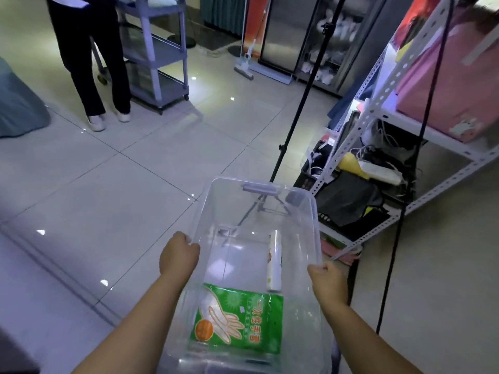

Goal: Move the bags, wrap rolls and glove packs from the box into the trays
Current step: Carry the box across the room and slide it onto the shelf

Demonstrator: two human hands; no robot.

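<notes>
I hold a clear plastic box (310,211) in front of me above the tiled floor. My left hand (178,256) grips its left rim and my right hand (328,283) grips its right rim. Inside, a green glove pack (240,318) with a printed hand lies flat at the near end. A white wrap roll (274,261) lies along the right side of the box bottom. No trays are in view.
A metal rack (399,85) with a pink box, cables and bags stands to the right. A black tripod stand (294,125) rises just beyond the box. A person's legs (89,63) and a grey cart (159,49) are at the far left.
</notes>
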